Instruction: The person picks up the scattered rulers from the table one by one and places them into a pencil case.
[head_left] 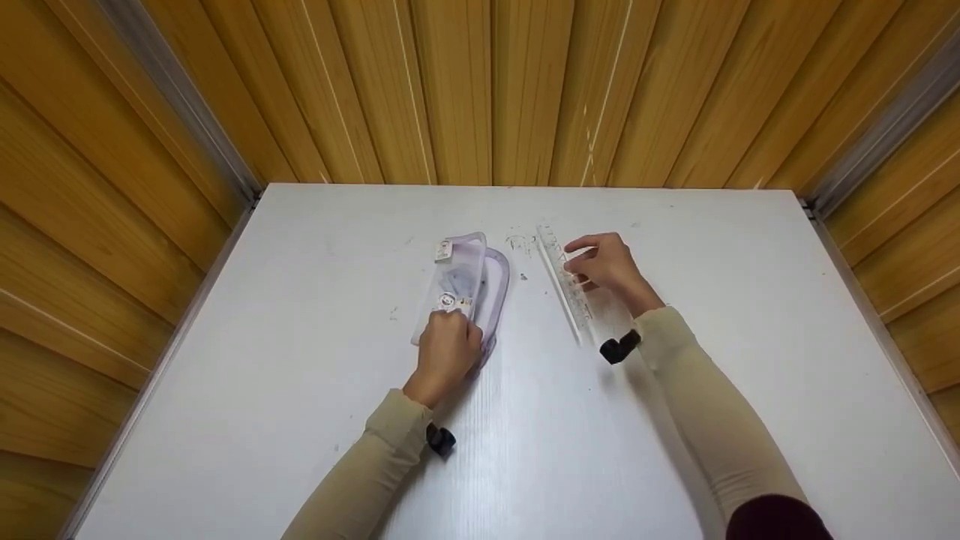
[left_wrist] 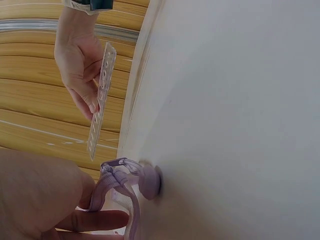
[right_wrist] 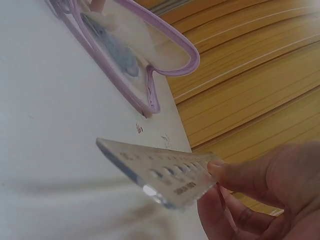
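Note:
My left hand (head_left: 448, 349) grips the near end of a translucent pencil case (head_left: 495, 296) with lilac trim. In the right wrist view the case's lid (right_wrist: 187, 55) stands lifted from its base. Something blue-grey (right_wrist: 114, 47) lies inside, its kind unclear. Lilac edging (left_wrist: 132, 207) passes by the left fingers in the left wrist view. To the right of the case, my right hand (head_left: 611, 266) pinches a clear plastic ruler (head_left: 564, 283) between thumb and fingers. A row of cut-outs runs along the ruler (right_wrist: 170, 172), which is held tilted above the table.
Both hands work over a white table (head_left: 300, 300) with small dark marks (head_left: 519, 242) near the case. Wood-patterned panels (head_left: 457, 90) rise behind the table's far edge and along both sides.

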